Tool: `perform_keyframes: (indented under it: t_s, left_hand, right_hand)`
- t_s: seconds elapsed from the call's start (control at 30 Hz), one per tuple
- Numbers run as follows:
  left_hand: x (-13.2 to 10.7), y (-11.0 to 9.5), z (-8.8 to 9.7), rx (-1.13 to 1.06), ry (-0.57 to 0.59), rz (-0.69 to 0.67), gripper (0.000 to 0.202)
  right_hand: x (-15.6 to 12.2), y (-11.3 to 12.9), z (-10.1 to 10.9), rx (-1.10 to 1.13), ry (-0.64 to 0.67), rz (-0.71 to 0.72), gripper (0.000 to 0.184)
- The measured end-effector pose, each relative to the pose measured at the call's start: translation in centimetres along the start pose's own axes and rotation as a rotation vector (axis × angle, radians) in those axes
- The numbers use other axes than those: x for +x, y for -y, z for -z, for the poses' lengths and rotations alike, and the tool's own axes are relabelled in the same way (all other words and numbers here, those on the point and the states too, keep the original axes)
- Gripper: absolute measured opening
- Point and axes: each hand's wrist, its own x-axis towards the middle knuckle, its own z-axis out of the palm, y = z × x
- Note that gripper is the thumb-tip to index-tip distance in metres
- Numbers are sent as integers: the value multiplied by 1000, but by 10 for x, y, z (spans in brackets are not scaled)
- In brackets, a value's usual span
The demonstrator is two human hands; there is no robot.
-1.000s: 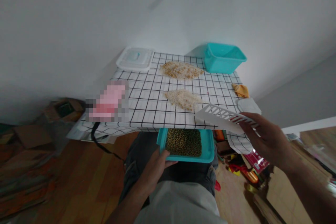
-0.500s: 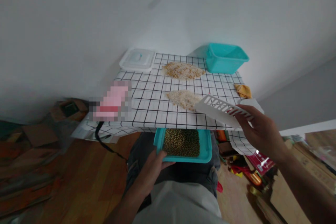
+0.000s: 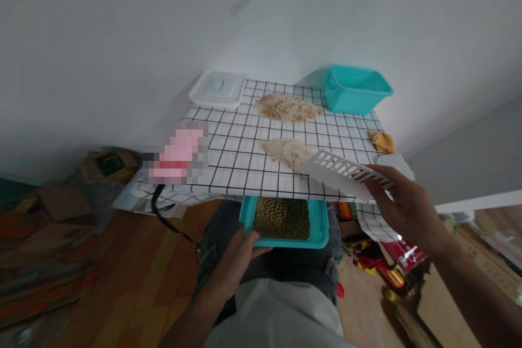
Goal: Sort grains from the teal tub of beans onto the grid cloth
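My left hand (image 3: 240,247) grips the near left corner of a turquoise tub (image 3: 318,228), which sits over my lap just under the table's front edge. Inside the tub lie yellowish soybeans (image 3: 269,215) and darker green beans (image 3: 299,220). My right hand (image 3: 402,201) is closed on the right end of a white slotted plastic strip (image 3: 334,174). The strip's left end touches the near pile of pale grains (image 3: 289,152) on the table. Farther back is a second pile (image 3: 287,107), pale grains mixed with yellow beans.
A checked cloth covers the table (image 3: 232,147). At the back stand a white lidded box (image 3: 218,89) and an empty-looking turquoise bin (image 3: 359,91). An orange cloth (image 3: 382,142) lies at the right edge, a blurred pink item (image 3: 179,152) at the left. Cardboard boxes (image 3: 108,168) crowd the floor.
The strip's left end has shifted slightly toward the table's front edge against the near pile. The whole view has moved a little. My left hand still holds the tub.
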Motion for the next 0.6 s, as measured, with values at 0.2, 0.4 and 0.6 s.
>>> perform_keyframes:
  t_s: [0.2, 0.4, 0.6]
  left_hand:
    - [0, 1, -3, -5, -16, -12, 21]
    - [-1, 0, -1, 6, 14, 2, 22]
    - [-1, -1, -2, 6, 20, 7, 22]
  right_hand:
    - [-7, 6, 1, 40, 56, 35, 30]
    - [-12, 9, 1, 77, 84, 49, 29]
    - [-12, 12, 3, -2, 88, 64, 29]
